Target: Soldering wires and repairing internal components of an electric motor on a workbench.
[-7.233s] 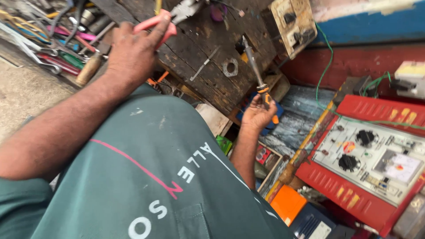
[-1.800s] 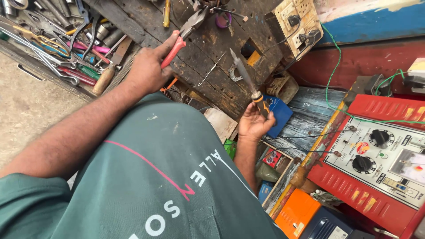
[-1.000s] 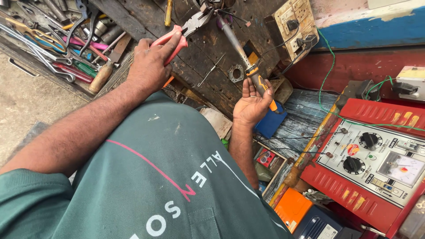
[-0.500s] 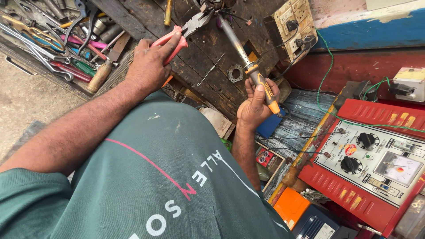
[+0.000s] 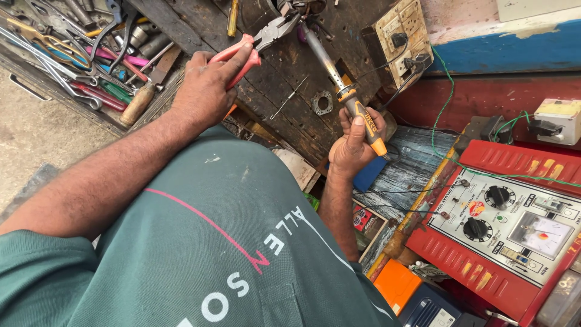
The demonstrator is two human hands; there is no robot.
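Your left hand [image 5: 206, 91], in the upper left of the frame, was clenched around the pink handles of a pair of pliers [image 5: 254, 48], whose steel nose pointed up and right toward the top centre. Your right hand [image 5: 354, 145], at centre, gripped the orange-and-black handle of a soldering iron [image 5: 339, 82], its long metal shaft slanting up and left so the tip met the pliers' nose at the top edge; what they pinched there was too cluttered to tell. Both tools hung over a dark, scarred wooden workbench [image 5: 284, 103]. A heap of hand tools [image 5: 78, 48] filled the upper left corner. A red meter box with two black knobs [image 5: 502, 224] sat at lower right.
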